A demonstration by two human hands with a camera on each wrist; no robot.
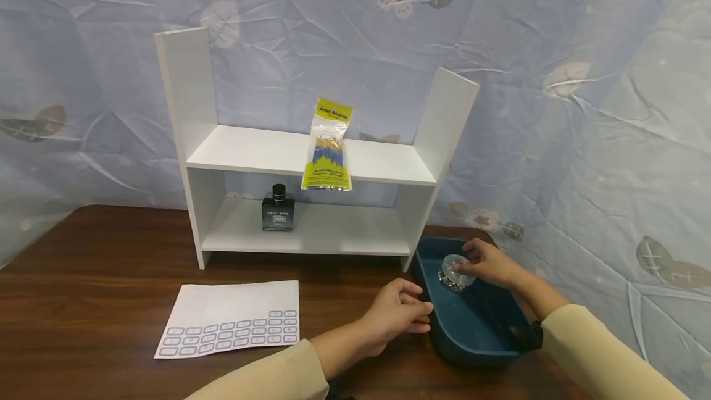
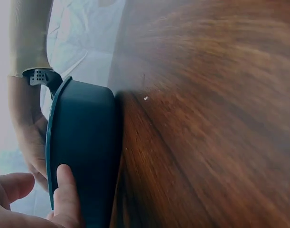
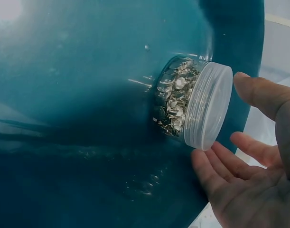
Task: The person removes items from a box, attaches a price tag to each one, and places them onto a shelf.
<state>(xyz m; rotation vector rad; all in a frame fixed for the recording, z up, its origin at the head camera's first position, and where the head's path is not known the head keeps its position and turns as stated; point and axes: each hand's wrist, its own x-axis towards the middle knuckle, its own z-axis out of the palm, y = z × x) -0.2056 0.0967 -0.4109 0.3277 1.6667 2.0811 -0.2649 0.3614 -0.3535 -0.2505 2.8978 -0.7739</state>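
In the blue tray (image 1: 472,350) stands a small clear round jar (image 3: 192,102) with a translucent screw lid, full of small shiny metallic pieces. My right hand (image 1: 491,264) reaches over the tray's right side to this jar. In the right wrist view, the right thumb (image 3: 263,95) is beside one edge of the lid and the fingertips are right at the opposite edge, fingers loosely extended. My left hand (image 1: 394,313) hovers by the tray's left wall, fingers relaxed and nothing held. Its extended finger (image 2: 66,194) overlaps the tray's outer side in the left wrist view.
A white two-tier shelf (image 1: 305,245) stands behind, bearing a dark perfume bottle (image 1: 278,210) below and a yellow packet of artist brushes (image 1: 329,147) above. A white sheet with printed labels (image 1: 233,307) lies on the brown wooden table (image 1: 83,307). Patterned cloth (image 1: 583,141) hangs behind.
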